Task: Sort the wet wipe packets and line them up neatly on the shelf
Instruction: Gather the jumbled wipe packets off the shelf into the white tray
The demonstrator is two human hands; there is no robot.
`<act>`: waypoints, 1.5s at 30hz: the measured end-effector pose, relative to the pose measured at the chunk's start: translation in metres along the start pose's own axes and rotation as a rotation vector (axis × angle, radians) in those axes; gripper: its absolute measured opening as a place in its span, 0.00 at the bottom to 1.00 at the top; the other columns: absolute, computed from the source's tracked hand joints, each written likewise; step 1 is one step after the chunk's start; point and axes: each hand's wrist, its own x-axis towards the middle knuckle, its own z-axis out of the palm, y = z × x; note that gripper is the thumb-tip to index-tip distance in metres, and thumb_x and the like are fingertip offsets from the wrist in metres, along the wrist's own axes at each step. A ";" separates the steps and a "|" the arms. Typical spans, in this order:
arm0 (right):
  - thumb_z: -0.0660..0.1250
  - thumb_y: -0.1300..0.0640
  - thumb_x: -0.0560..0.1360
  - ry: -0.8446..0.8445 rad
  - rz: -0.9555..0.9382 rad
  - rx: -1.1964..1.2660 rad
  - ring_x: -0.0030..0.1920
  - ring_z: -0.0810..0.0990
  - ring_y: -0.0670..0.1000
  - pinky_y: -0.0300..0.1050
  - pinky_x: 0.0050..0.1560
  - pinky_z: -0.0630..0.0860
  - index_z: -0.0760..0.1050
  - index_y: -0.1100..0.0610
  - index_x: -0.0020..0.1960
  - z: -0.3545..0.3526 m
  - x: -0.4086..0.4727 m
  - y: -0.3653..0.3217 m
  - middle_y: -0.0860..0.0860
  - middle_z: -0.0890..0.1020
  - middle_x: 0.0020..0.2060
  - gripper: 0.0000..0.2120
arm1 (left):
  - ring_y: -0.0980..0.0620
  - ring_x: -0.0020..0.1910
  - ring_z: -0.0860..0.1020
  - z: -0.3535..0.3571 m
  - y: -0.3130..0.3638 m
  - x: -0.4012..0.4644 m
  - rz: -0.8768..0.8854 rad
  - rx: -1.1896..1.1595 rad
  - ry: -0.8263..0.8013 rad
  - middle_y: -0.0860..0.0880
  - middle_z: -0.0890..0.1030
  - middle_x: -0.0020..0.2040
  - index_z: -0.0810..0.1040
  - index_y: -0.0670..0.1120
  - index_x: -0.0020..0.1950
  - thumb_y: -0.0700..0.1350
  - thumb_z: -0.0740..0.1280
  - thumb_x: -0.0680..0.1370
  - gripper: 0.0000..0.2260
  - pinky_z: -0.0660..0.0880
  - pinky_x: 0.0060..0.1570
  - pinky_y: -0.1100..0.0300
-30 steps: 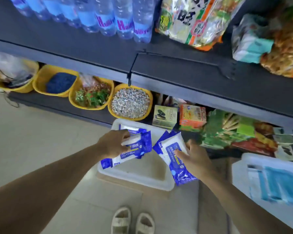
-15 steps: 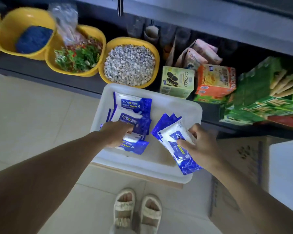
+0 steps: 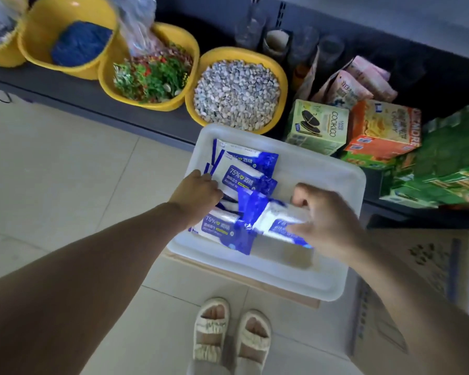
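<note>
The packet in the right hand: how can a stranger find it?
Find the white tub on the floor below the shelf. The right hand grips one wet wipe packet at its near right. It alone is lifted and tilted.

My one head-worn camera looks steeply down, close over the white tray [image 3: 333, 288], toward the bottom shelf [image 3: 98, 97].

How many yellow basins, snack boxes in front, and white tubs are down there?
Yellow basins: 4, the leftmost cut off by the frame
Cookie box and orange cracker box: 2
White tub holding the wipe packets: 1
Total: 7
</note>
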 end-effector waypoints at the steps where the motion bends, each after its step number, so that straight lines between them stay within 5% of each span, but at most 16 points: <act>1: 0.73 0.59 0.64 0.050 0.035 0.012 0.38 0.76 0.53 0.48 0.38 0.73 0.69 0.54 0.40 -0.008 0.001 0.002 0.47 0.77 0.35 0.13 | 0.46 0.59 0.72 0.000 0.000 0.001 0.007 0.003 0.000 0.49 0.77 0.56 0.75 0.47 0.61 0.41 0.60 0.78 0.12 0.66 0.57 0.55; 5: 0.76 0.60 0.62 -0.078 0.044 0.138 0.36 0.78 0.48 0.37 0.33 0.68 0.73 0.56 0.41 -0.026 -0.002 0.001 0.47 0.79 0.35 0.13 | 0.47 0.59 0.71 0.000 -0.001 0.001 0.011 -0.009 -0.007 0.49 0.78 0.56 0.75 0.47 0.61 0.44 0.62 0.78 0.12 0.65 0.57 0.56; 9: 0.74 0.58 0.61 -0.200 -0.001 0.099 0.39 0.78 0.53 0.48 0.41 0.74 0.70 0.54 0.39 0.015 0.001 -0.017 0.48 0.79 0.35 0.14 | 0.47 0.61 0.70 0.000 -0.006 0.001 0.053 0.009 -0.003 0.49 0.78 0.57 0.74 0.48 0.61 0.46 0.63 0.79 0.12 0.65 0.57 0.57; 12: 0.73 0.57 0.64 -0.246 -0.009 0.030 0.40 0.75 0.54 0.46 0.40 0.71 0.67 0.52 0.40 0.053 0.013 -0.030 0.46 0.75 0.37 0.15 | 0.47 0.58 0.71 0.000 -0.015 -0.001 0.082 0.068 0.051 0.51 0.80 0.54 0.76 0.49 0.59 0.43 0.62 0.78 0.10 0.65 0.57 0.56; 16: 0.72 0.55 0.68 -0.188 -0.042 -0.078 0.48 0.75 0.53 0.43 0.41 0.67 0.65 0.52 0.45 0.093 0.023 -0.050 0.47 0.76 0.47 0.16 | 0.46 0.57 0.71 0.000 -0.028 -0.007 0.088 -0.037 0.168 0.49 0.80 0.51 0.78 0.47 0.56 0.39 0.63 0.76 0.11 0.65 0.60 0.53; 21: 0.79 0.55 0.61 0.000 -0.098 -0.189 0.50 0.75 0.57 0.47 0.46 0.73 0.69 0.59 0.55 0.124 0.026 -0.061 0.55 0.73 0.51 0.28 | 0.43 0.44 0.77 -0.005 -0.036 -0.019 0.025 -0.207 0.302 0.46 0.79 0.39 0.79 0.44 0.42 0.35 0.71 0.65 0.08 0.72 0.45 0.53; 24: 0.82 0.46 0.51 -0.014 -0.125 -0.340 0.43 0.76 0.57 0.50 0.42 0.75 0.73 0.59 0.48 0.129 0.022 -0.060 0.55 0.75 0.44 0.32 | 0.44 0.51 0.75 -0.011 -0.034 -0.025 -0.016 -0.266 0.296 0.46 0.79 0.46 0.79 0.45 0.49 0.37 0.68 0.71 0.08 0.70 0.49 0.52; 27: 0.78 0.41 0.57 -0.046 -0.114 -0.354 0.48 0.76 0.58 0.53 0.51 0.74 0.74 0.58 0.53 0.122 0.017 -0.059 0.56 0.75 0.48 0.33 | 0.46 0.56 0.73 -0.023 -0.032 -0.032 -0.043 -0.296 0.277 0.47 0.78 0.52 0.76 0.46 0.55 0.40 0.65 0.75 0.10 0.69 0.53 0.54; 32: 0.66 0.45 0.73 -0.008 -0.055 -0.230 0.71 0.60 0.57 0.49 0.70 0.56 0.59 0.57 0.73 0.057 -0.002 -0.069 0.56 0.63 0.69 0.34 | 0.48 0.58 0.71 -0.064 -0.030 -0.053 -0.110 -0.314 0.108 0.49 0.75 0.57 0.70 0.48 0.62 0.42 0.64 0.75 0.15 0.69 0.53 0.55; 38: 0.66 0.49 0.75 0.119 -0.012 -0.196 0.69 0.62 0.54 0.47 0.67 0.63 0.58 0.57 0.73 -0.073 -0.039 -0.097 0.53 0.65 0.68 0.31 | 0.46 0.59 0.74 -0.160 -0.036 -0.090 -0.139 -0.454 0.023 0.48 0.74 0.63 0.63 0.50 0.69 0.46 0.63 0.78 0.20 0.72 0.48 0.54; 45: 0.65 0.50 0.76 0.302 -0.047 -0.313 0.67 0.64 0.54 0.47 0.64 0.63 0.61 0.56 0.70 -0.246 -0.100 -0.154 0.53 0.67 0.66 0.27 | 0.45 0.59 0.75 -0.327 -0.055 -0.156 -0.163 -0.512 0.161 0.47 0.76 0.62 0.66 0.50 0.68 0.50 0.62 0.79 0.18 0.73 0.52 0.53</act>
